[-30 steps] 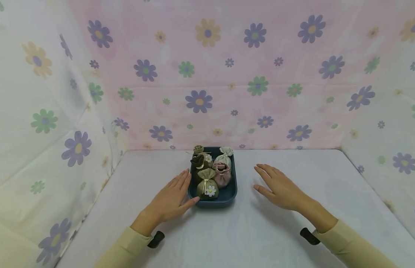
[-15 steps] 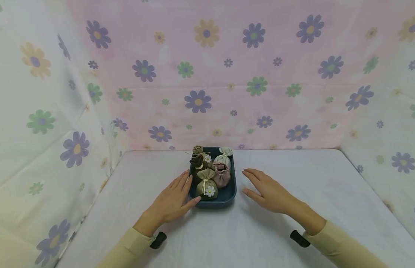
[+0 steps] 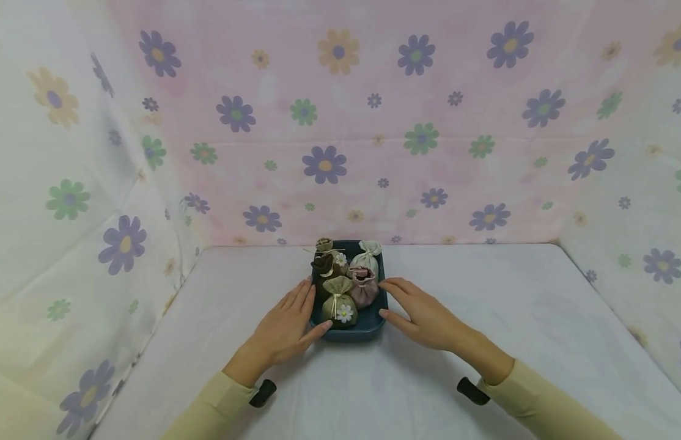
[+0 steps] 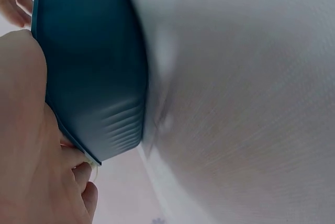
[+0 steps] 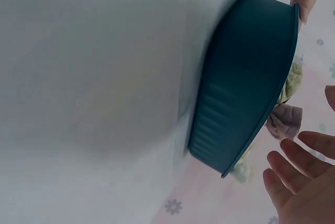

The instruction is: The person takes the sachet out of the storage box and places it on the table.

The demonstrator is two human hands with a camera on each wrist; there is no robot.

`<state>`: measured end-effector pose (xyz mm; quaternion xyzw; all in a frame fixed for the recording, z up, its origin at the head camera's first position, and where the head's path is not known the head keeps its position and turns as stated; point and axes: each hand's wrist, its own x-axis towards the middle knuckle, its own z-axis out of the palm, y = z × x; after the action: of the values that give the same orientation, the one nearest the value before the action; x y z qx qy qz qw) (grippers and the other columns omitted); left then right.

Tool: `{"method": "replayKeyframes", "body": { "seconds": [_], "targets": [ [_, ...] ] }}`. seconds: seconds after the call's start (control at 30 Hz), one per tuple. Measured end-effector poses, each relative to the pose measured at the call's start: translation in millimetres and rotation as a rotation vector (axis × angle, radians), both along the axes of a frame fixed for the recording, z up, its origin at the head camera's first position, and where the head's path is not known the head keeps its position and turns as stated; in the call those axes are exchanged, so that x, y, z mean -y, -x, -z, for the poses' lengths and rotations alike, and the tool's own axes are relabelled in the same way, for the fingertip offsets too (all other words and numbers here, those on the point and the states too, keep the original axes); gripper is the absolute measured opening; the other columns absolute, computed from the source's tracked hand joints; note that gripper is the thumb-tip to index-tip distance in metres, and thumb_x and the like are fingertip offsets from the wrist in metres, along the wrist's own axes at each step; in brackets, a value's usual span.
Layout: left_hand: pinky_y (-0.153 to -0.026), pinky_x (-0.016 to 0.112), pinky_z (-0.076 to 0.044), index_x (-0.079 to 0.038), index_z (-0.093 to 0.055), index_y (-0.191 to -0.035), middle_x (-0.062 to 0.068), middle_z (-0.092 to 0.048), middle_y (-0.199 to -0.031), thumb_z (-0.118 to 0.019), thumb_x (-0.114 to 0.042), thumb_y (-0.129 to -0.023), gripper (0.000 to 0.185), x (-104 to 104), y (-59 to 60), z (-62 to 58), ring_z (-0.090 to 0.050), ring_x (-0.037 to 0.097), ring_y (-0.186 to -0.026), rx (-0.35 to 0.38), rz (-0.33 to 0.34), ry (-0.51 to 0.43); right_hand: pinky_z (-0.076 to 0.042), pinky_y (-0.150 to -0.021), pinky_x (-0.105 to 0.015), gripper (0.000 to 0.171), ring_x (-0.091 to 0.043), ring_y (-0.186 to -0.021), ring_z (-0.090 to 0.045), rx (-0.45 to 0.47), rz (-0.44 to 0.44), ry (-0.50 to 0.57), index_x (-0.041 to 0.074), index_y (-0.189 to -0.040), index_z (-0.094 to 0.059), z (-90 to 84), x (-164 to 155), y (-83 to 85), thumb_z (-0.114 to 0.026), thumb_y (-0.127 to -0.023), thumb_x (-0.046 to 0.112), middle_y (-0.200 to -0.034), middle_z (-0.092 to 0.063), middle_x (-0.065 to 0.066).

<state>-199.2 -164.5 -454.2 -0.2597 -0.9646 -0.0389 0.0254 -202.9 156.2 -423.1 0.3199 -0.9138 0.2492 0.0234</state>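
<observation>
**Inspector:** Hands first. What do I log for them?

**Operator:** Left hand lies flat on the table, fingers straight, pressed along the left wall of the blue tray; the left wrist view confirms skin against the rim. Right hand is also relaxed and extended, its fingertips at the tray's right rim. From the right wrist view I see a sliver of gap there, so I cannot say for sure that it touches. Neither hand grips anything.

**Inspector:** Tray position?

**Operator:** Near the middle of the table, toward its far edge, between my two hands.

**Inspector:** Contents?

**Operator:** Small tied cloth pouches, standing upright and packed close. An olive pouch with a white flower at the near end, a pink pouch touching it on the right, a white pouch behind that, a dark brown pouch on the left, and one more tan pouch at the far end, partly hidden.

**Inspector:** Risks?

**Operator:** In my judgement, uneven pressure from one side would slide or turn the tray on the smooth cloth. A tilted lift could topple the pouches, since they stand taller than the walls. Fingers over the right rim might snag the pink pouch's neck.
</observation>
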Motion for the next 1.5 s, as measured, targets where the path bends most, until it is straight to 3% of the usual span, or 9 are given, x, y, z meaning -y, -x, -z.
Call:
{"method": "replayKeyframes", "body": {
  "seconds": [0.2,0.37,0.57,0.73,1.0,1.27,1.5],
  "targets": [
    [-0.124,0.05,-0.023,0.008,-0.024,-0.159,0.023,-0.008,-0.169,-0.03,-0.068,-0.104,0.093,-2.3,2.0,-3.0,-0.014,0.035,-0.157,-0.001,0.01,0.011,-0.044,-0.11,-0.052,0.057,-0.029,-0.138,-0.05,0.092,-0.052,0.117,0.003,-0.152,-0.047,-2.2,13.1,3.3,-0.062,-0.104,0.032,-0.15,-0.049,-0.011],
    [-0.125,0.05,-0.021,0.008,-0.022,-0.159,0.023,-0.005,-0.169,-0.031,-0.068,-0.104,0.094,-3.7,2.4,-4.4,-0.013,0.036,-0.157,0.032,0.007,0.002,-0.045,-0.109,-0.053,0.056,-0.031,-0.136,-0.051,0.141,-0.088,0.164,-0.001,-0.149,-0.048,-0.3,22.5,7.2,-0.062,-0.104,0.029,-0.147,-0.052,-0.016],
    [-0.124,0.05,-0.022,0.009,-0.022,-0.158,0.025,-0.009,-0.169,-0.031,-0.068,-0.104,0.094,-2.7,1.5,-4.3,-0.013,0.037,-0.156,0.033,0.013,0.008,-0.05,-0.099,-0.057,0.047,-0.037,-0.121,-0.06,0.163,-0.129,0.243,-0.006,-0.14,-0.054,6.8,34.3,14.0,-0.064,-0.103,0.021,-0.133,-0.061,-0.02],
    [-0.124,0.05,-0.023,0.009,-0.022,-0.158,0.025,-0.009,-0.168,-0.031,-0.068,-0.104,0.095,-2.5,1.6,-4.2,-0.014,0.037,-0.156,0.035,0.016,0.019,-0.05,-0.1,-0.058,0.046,-0.039,-0.12,-0.062,0.24,-0.132,0.28,-0.008,-0.138,-0.056,9.6,41.6,20.2,-0.065,-0.101,0.017,-0.131,-0.061,-0.023],
    [-0.124,0.05,-0.022,0.009,-0.022,-0.158,0.026,-0.009,-0.168,-0.031,-0.067,-0.104,0.094,-3.4,-1.1,-6.2,-0.012,0.037,-0.157,0.054,0.016,0.033,-0.051,-0.101,-0.055,0.046,-0.04,-0.123,-0.061,0.323,-0.087,0.284,-0.009,-0.136,-0.057,12.7,53.5,24.2,-0.066,-0.1,0.018,-0.134,-0.062,-0.024],
    [-0.124,0.05,-0.022,0.01,-0.023,-0.158,0.026,-0.01,-0.168,-0.031,-0.067,-0.104,0.094,-3.1,-2.6,-6.9,-0.014,0.037,-0.156,0.047,0.01,0.041,-0.056,-0.087,-0.041,0.043,-0.023,-0.103,-0.065,0.365,0.004,0.295,-0.004,-0.133,-0.063,10.9,68.4,28.9,-0.07,-0.097,0.02,-0.119,-0.069,-0.012],
    [-0.125,0.049,-0.021,0.009,-0.023,-0.158,0.026,-0.009,-0.168,-0.031,-0.067,-0.104,0.094,-2.9,-3.0,-8.5,-0.012,0.036,-0.157,0.062,0.003,0.044,-0.055,-0.094,-0.045,0.041,-0.024,-0.108,-0.066,0.423,0.043,0.352,-0.003,-0.131,-0.065,9.4,79.2,31.0,-0.071,-0.096,0.017,-0.123,-0.068,-0.013]
  ]
}}
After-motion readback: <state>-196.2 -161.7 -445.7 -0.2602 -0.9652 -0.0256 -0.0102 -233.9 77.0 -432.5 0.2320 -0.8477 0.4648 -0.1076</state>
